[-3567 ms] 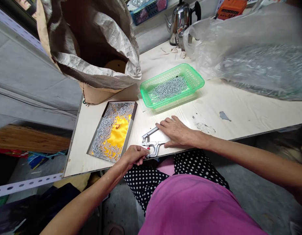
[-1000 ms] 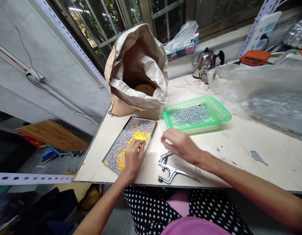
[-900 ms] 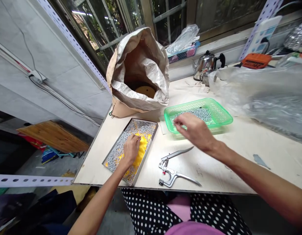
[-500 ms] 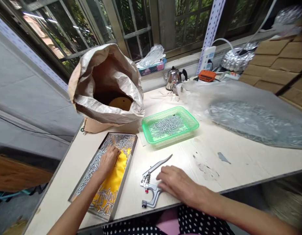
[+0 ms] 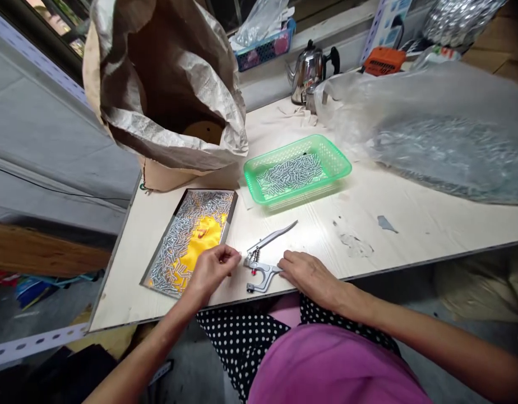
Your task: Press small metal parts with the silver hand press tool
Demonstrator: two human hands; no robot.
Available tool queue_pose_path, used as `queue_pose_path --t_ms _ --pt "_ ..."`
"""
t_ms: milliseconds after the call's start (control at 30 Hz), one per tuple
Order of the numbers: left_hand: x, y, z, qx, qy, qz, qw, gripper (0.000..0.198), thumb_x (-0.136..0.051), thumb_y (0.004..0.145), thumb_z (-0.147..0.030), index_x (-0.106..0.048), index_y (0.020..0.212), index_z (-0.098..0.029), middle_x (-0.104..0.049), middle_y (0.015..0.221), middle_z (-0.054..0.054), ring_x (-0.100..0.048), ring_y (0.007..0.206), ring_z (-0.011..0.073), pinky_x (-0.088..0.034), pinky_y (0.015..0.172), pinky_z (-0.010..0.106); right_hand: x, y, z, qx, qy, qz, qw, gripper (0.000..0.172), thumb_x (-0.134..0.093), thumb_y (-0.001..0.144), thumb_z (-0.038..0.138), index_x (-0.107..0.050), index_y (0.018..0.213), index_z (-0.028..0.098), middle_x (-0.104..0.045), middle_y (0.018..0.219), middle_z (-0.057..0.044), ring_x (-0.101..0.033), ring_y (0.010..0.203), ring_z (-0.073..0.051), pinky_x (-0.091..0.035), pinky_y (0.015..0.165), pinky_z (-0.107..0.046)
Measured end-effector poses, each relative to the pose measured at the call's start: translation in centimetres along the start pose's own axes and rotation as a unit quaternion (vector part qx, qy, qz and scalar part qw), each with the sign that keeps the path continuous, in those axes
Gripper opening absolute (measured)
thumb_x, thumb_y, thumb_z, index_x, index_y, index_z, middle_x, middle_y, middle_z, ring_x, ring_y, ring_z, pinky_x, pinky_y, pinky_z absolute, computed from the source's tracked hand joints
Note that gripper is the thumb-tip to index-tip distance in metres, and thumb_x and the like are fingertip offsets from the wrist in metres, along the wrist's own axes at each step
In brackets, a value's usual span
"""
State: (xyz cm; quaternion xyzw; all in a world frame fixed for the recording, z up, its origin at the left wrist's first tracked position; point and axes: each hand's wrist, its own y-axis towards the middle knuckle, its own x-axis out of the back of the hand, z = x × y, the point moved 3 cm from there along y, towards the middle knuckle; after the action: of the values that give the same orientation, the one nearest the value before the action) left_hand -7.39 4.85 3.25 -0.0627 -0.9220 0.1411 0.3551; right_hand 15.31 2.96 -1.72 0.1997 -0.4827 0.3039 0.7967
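Partly covered, pliers (image 5: 267,269) beneath right hand (image 5: 307,275), its grip unclear, left hand (image 5: 212,268) pinched together, contents indistinct.

Bright tabletop (image 5: 427,227), dim floor (image 5: 202,359)

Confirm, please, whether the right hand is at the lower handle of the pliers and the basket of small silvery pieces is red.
The basket of small silvery pieces is green, not red, as the head view shows; the right hand is indeed at the lower handle of the pliers.
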Motion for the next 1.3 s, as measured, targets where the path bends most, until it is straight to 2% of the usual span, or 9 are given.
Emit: queue_pose_path --t_ms 133,233,333,400,467,600,800,1133,1300 --pt "-2.5 -2.3 1.1 -0.041 0.114 -0.011 0.993 0.014 -0.054 0.079 -0.028 -0.06 0.071 -0.018 -0.063 0.067 0.001 -0.057 0.061 0.014 -0.044 0.058 0.025 -0.3 0.0 0.1 0.002 -0.015 -0.009 1.0 0.011 -0.053 0.096 0.02 -0.061 0.09 0.016 -0.062 0.092 -0.007 -0.057 0.079 -0.018 -0.042 0.068 -0.029" --pt "-3.4 -2.9 2.5 -0.092 0.192 -0.022 0.977 0.013 -0.051 0.084 -0.024 -0.061 0.079 -0.018 -0.065 0.076 0.004 -0.06 0.07 0.0172 -0.047 0.066 0.029 -0.7 -0.1 -0.1 0.005 -0.02 -0.023 1.0 0.012 -0.052 0.096 0.02 -0.061 0.09 0.016 -0.061 0.091 -0.007 -0.057 0.078 -0.017 -0.042 0.067 -0.029" --pt "-3.6 -3.2 3.3 -0.125 0.196 -0.03 0.972 0.018 -0.048 0.087 -0.025 -0.065 0.088 -0.018 -0.068 0.089 0.008 -0.063 0.084 0.0211 -0.049 0.076 0.034 -1.0 -0.3 -0.1 0.006 -0.018 -0.042 0.999 0.013 -0.05 0.097 0.019 -0.061 0.09 0.016 -0.061 0.09 -0.006 -0.056 0.077 -0.017 -0.041 0.066 -0.029" --pt "-3.6 -3.2 3.5 -0.097 0.15 -0.027 0.984 0.019 -0.051 0.087 -0.029 -0.067 0.088 -0.018 -0.069 0.089 0.008 -0.063 0.084 0.0213 -0.049 0.076 0.034 -1.2 -0.3 -0.2 0.01 -0.02 -0.051 0.998 0.013 -0.051 0.097 0.02 -0.06 0.088 0.016 -0.06 0.089 -0.006 -0.055 0.076 -0.016 -0.041 0.066 -0.029" --pt "-3.8 -3.1 3.5 -0.012 0.05 0.001 0.999 0.022 -0.057 0.083 -0.037 -0.067 0.085 -0.017 -0.068 0.076 0.006 -0.061 0.07 0.0183 -0.048 0.064 0.029 -1.4 -0.3 -0.2 0.014 -0.029 -0.055 0.998 0.012 -0.053 0.096 0.021 -0.06 0.087 0.016 -0.06 0.087 -0.006 -0.055 0.076 -0.017 -0.04 0.065 -0.029" --pt "-4.5 -2.9 2.8 0.144 -0.154 0.055 0.976 0.043 -0.071 0.068 -0.055 -0.062 0.074 -0.014 -0.055 0.053 -0.003 -0.045 0.045 0.0085 -0.032 0.045 0.021 -1.7 -0.3 -0.2 0.019 -0.05 -0.069 0.996 0.012 -0.053 0.096 0.022 -0.059 0.087 0.016 -0.06 0.087 -0.006 -0.054 0.075 -0.017 -0.038 0.063 -0.029" --pt "-4.9 -2.8 2.3 0.196 -0.166 0.064 0.964 0.057 -0.078 0.051 -0.066 -0.059 0.066 -0.014 -0.039 0.041 -0.009 -0.023 0.038 0.0032 -0.011 0.041 0.021 -1.9 -0.6 -0.1 0.021 -0.054 -0.1 0.993 0.01 -0.053 0.095 0.018 -0.059 0.087 0.017 -0.059 0.087 -0.005 -0.053 0.075 -0.017 -0.035 0.064 -0.03" --pt "-5.3 -2.5 3.1 0.227 -0.162 0.112 0.954 0.052 -0.078 0.051 -0.061 -0.057 0.066 -0.016 -0.041 0.038 -0.009 -0.028 0.033 0.004 -0.013 0.037 0.021 -1.7 -0.6 0.0 0.014 -0.06 -0.101 0.993 0.007 -0.057 0.093 0.016 -0.061 0.087 0.017 -0.06 0.088 -0.005 -0.054 0.076 -0.018 -0.035 0.064 -0.03" --pt "-5.0 -2.1 2.8 0.228 -0.132 0.185 0.947 0.051 -0.076 0.053 -0.063 -0.056 0.061 -0.016 -0.041 0.038 -0.009 -0.028 0.031 0.003 -0.013 0.035 0.021 -1.6 -0.5 0.1 0.01 -0.06 -0.087 0.994 0.007 -0.058 0.093 0.019 -0.062 0.088 0.016 -0.061 0.088 -0.005 -0.055 0.076 -0.018 -0.035 0.063 -0.03"
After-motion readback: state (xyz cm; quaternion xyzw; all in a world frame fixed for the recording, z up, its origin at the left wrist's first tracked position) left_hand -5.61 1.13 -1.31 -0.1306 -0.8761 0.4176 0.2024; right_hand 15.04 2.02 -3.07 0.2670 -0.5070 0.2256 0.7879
